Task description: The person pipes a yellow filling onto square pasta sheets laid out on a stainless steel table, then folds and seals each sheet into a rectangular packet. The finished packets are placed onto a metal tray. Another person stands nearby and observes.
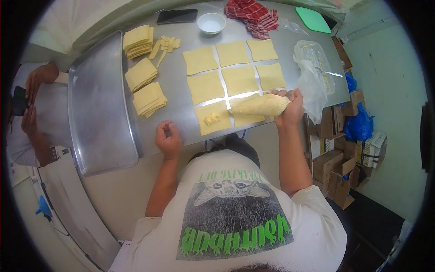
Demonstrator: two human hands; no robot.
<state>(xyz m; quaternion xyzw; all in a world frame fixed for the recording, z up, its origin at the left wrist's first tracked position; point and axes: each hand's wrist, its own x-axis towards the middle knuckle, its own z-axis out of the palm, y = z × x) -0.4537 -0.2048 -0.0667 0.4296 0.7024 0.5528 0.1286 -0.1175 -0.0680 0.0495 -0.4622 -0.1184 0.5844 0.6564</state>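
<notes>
My right hand [290, 109] is wrapped round the gathered end of a clear plastic piping bag [258, 106] with pale yellow filling. The bag lies tilted over the nearest row of dough squares, its narrow end pointing left. On the near left dough square [204, 129] sits a small heap of yellow filling [211, 119]. Several other flat dough squares [206, 85] lie in rows on the steel table, without filling on them. My left hand [168, 139] hovers by the table's near edge, fingers curled in, with nothing visible in it.
Stacks of dough squares [149, 99] and dough strips [167, 44] lie left, beside a large metal tray [99, 109]. Behind are a white bowl [211, 22], phone [177, 16] and red cloth [251, 18]. A plastic tub [312, 50] stands right. Another person's hands [34, 95] are far left.
</notes>
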